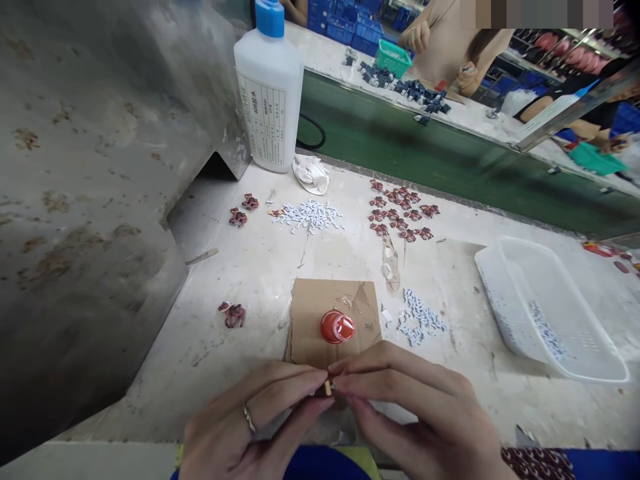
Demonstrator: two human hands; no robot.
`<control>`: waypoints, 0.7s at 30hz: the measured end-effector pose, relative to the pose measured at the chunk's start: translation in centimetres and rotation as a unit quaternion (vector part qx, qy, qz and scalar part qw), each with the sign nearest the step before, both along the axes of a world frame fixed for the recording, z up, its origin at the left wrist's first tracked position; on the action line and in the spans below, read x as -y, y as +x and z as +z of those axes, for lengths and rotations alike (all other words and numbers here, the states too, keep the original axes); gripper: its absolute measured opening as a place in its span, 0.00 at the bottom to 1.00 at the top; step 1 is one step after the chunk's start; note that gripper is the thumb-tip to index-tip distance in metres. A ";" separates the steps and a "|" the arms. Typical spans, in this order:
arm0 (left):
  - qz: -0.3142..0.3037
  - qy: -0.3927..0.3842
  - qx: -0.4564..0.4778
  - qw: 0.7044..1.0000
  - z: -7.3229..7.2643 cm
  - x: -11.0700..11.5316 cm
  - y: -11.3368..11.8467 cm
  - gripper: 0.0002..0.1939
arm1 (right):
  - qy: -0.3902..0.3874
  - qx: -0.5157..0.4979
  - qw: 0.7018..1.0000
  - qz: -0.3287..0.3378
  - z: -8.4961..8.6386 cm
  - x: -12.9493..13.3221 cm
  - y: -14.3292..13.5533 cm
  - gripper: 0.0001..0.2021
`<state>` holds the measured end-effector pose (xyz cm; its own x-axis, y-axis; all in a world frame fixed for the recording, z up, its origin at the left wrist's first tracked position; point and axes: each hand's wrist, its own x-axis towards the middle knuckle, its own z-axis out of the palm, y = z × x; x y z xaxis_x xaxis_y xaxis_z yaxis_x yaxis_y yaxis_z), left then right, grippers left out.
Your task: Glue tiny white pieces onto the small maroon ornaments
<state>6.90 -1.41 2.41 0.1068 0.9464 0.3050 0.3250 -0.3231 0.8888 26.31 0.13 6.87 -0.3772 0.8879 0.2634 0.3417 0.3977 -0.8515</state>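
My left hand (260, 417), with a ring on one finger, pinches a small piece with a yellow-orange part (328, 388), mostly hidden by the fingertips. My right hand (420, 407) meets it there, thumb and fingers closed at the same piece; whatever tiny part it holds is too small to make out. Just beyond the fingers, a red cap (337, 327) with a glossy surface sits on a cardboard square (310, 300). Small pale blue-white curved pieces (420, 317) lie to the right of the cardboard. A brown figurine (233, 314) lies at the left.
A white bottle with a blue cap (270, 100) stands behind, beside a crumpled white cloth (311, 173). More pale pieces (313, 215) and brown figurines (400, 212) lie farther back. A translucent basket (555, 267) is at right, a metal housing (100, 200) at left. People work across the green barrier (425, 150).
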 end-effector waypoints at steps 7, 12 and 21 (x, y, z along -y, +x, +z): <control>0.025 0.011 0.030 0.999 0.2 -0.3 0.6 0.13 | 0.014 0.019 1.000 0.011 0.7 -0.4 0.2 0.18; -0.010 0.049 -0.001 0.999 0.6 -0.5 0.2 0.15 | -0.012 -0.006 0.999 -0.036 0.6 -0.4 0.2 0.17; -0.012 0.063 0.005 0.998 0.7 -0.4 -0.2 0.15 | 0.004 0.011 1.000 0.021 0.8 -0.6 0.6 0.08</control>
